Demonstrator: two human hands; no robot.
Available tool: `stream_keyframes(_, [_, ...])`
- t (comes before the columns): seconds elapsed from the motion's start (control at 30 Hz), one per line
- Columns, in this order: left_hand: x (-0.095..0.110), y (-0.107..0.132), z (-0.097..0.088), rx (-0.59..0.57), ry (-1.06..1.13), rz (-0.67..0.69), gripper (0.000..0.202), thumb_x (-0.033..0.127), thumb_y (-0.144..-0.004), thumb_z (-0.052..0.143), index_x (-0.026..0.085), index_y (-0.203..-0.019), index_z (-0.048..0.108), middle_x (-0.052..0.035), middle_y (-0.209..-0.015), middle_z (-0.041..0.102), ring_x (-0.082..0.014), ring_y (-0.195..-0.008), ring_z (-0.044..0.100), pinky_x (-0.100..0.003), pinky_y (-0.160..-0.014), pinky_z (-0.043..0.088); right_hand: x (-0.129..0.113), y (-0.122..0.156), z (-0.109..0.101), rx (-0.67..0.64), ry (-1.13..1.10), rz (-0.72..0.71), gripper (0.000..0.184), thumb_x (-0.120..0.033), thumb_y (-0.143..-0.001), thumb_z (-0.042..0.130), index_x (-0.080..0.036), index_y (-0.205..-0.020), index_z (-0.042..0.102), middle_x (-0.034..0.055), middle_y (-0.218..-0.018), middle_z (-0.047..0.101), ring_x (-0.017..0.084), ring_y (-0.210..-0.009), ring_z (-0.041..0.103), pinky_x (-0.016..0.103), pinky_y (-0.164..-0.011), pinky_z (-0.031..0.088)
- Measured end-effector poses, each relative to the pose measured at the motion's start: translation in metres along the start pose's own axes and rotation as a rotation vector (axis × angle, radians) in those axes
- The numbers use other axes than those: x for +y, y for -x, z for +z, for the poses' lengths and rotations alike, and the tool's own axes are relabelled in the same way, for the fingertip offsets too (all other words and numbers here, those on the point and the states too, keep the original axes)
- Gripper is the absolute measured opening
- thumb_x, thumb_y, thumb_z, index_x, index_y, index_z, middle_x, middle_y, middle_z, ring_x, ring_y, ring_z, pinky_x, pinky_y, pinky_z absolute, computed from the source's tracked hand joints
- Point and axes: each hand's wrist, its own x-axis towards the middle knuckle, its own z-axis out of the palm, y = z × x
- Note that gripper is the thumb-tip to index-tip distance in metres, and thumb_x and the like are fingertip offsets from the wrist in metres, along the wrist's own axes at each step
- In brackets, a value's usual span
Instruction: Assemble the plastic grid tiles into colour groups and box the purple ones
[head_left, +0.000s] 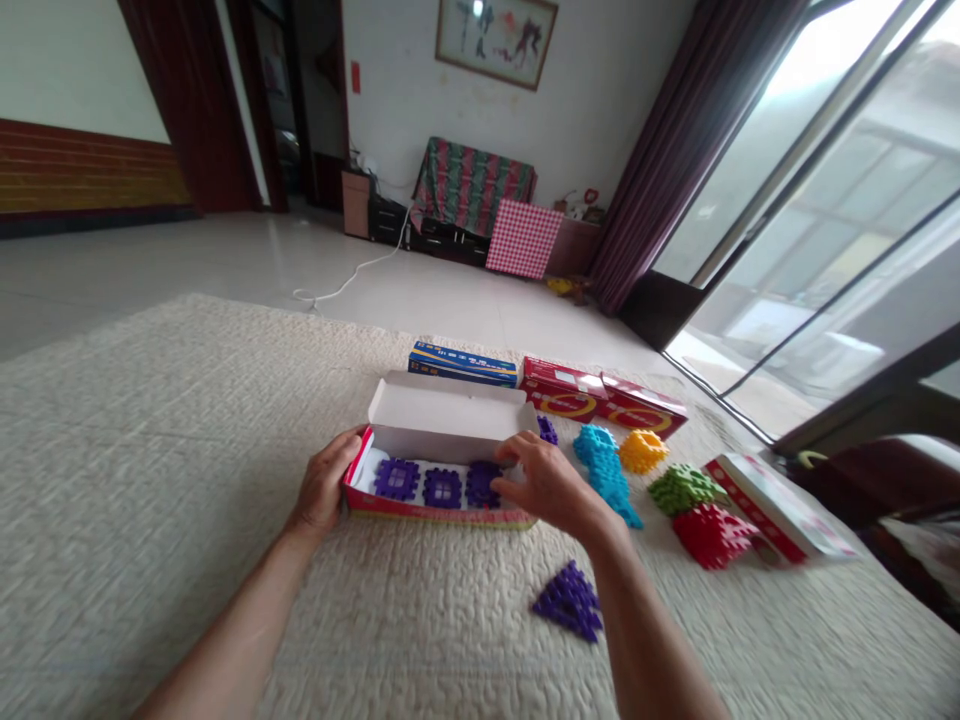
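Note:
An open cardboard box (442,514) with a red front lies on the quilted mat, its white lid (447,415) raised at the back. Inside it, three purple square interlocking blocks sit in a row on a white lining: a left one (397,479), a middle one (442,488) and a right one (480,484). My left hand (327,482) grips the box's left end. At the box's right end, my right hand (547,478) has its bent fingers on the right block, partly covering it. A purple triangular stack (568,602) lies on the mat by my right forearm.
Right of the box are blue (606,470), yellow (643,451), green (684,489) and red (714,536) block clusters, plus a white-and-red box (787,508). Behind stand a blue box (463,364) and red boxes (562,388). Another purple piece (547,430) shows behind my right hand.

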Motion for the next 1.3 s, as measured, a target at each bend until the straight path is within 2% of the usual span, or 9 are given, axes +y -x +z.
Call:
stream_keyframes(0.1, [0.0, 0.0, 0.0, 0.0, 0.013, -0.011, 0.058, 0.054, -0.073, 0.064, 0.015, -0.115, 0.066, -0.0085, -0.1, 0.072, -0.0266, -0.094, 0.065, -0.032, -0.08, 0.051, 0.011, 0.008, -0.014, 0.147, -0.036, -0.004, 0.009, -0.022, -0.077, 0.06, -0.018, -0.085, 0.063, 0.0037, -0.086, 0.063, 0.015, -0.076, 0.059, 0.027, -0.072, 0.044])
stream_keyframes(0.23, [-0.002, 0.0, -0.001, -0.009, 0.018, -0.017, 0.058, 0.052, -0.074, 0.064, 0.015, -0.118, 0.065, -0.0085, -0.104, 0.072, -0.0265, -0.098, 0.065, -0.031, -0.08, 0.051, 0.052, 0.022, -0.021, 0.317, -0.057, 0.095, 0.012, -0.02, -0.081, 0.053, -0.019, -0.085, 0.064, 0.0021, -0.082, 0.064, 0.015, -0.076, 0.06, 0.026, -0.071, 0.046])
stream_keyframes(0.33, [-0.003, -0.001, -0.002, 0.004, -0.001, -0.011, 0.058, 0.053, -0.074, 0.065, 0.016, -0.119, 0.064, -0.0076, -0.106, 0.071, -0.0259, -0.099, 0.064, -0.03, -0.081, 0.051, 0.084, 0.031, -0.006, 0.35, -0.055, 0.213, 0.015, -0.017, -0.079, 0.053, -0.018, -0.088, 0.065, 0.003, -0.084, 0.064, 0.015, -0.075, 0.06, 0.028, -0.073, 0.047])
stream_keyframes(0.43, [-0.005, -0.002, -0.002, 0.014, 0.01, -0.03, 0.059, 0.052, -0.073, 0.065, 0.016, -0.12, 0.063, -0.0071, -0.105, 0.071, -0.0259, -0.098, 0.065, -0.03, -0.08, 0.052, 0.101, 0.034, 0.018, 0.308, -0.033, 0.243, 0.024, -0.015, -0.074, 0.06, -0.018, -0.098, 0.066, 0.0054, -0.092, 0.062, 0.017, -0.083, 0.06, 0.03, -0.079, 0.047])
stream_keyframes(0.57, [-0.008, -0.003, -0.004, 0.015, 0.012, -0.041, 0.058, 0.053, -0.073, 0.064, 0.017, -0.119, 0.064, -0.0063, -0.104, 0.071, -0.0255, -0.096, 0.065, -0.031, -0.079, 0.052, 0.099, 0.035, 0.036, 0.26, 0.005, 0.264, 0.034, -0.014, -0.072, 0.064, -0.018, -0.105, 0.065, 0.0074, -0.101, 0.058, 0.02, -0.094, 0.057, 0.032, -0.086, 0.046])
stream_keyframes(0.97, [-0.005, -0.003, -0.003, 0.025, -0.002, -0.043, 0.058, 0.054, -0.071, 0.065, 0.018, -0.115, 0.066, -0.0061, -0.1, 0.072, -0.0252, -0.091, 0.067, -0.031, -0.077, 0.053, 0.094, 0.04, 0.036, 0.265, 0.046, 0.274, 0.027, -0.012, -0.073, 0.061, -0.018, -0.098, 0.065, 0.0076, -0.103, 0.056, 0.02, -0.096, 0.056, 0.031, -0.087, 0.044])
stream_keyframes(1.17, [-0.007, -0.003, -0.003, 0.029, 0.006, -0.047, 0.058, 0.054, -0.071, 0.066, 0.017, -0.116, 0.065, -0.0062, -0.099, 0.072, -0.025, -0.091, 0.067, -0.031, -0.076, 0.053, 0.093, 0.043, 0.024, 0.237, -0.049, 0.238, 0.018, -0.008, -0.072, 0.052, -0.016, -0.08, 0.066, 0.0038, -0.082, 0.063, 0.015, -0.076, 0.058, 0.026, -0.073, 0.043])
stream_keyframes(1.3, [-0.008, -0.004, -0.004, 0.036, -0.016, -0.033, 0.056, 0.054, -0.07, 0.066, 0.018, -0.113, 0.067, -0.0057, -0.099, 0.072, -0.0248, -0.091, 0.066, -0.031, -0.077, 0.053, 0.102, 0.052, 0.018, 0.173, -0.215, 0.364, 0.018, -0.015, -0.072, 0.051, -0.015, -0.081, 0.067, 0.0014, -0.071, 0.065, 0.013, -0.062, 0.056, 0.023, -0.06, 0.041])
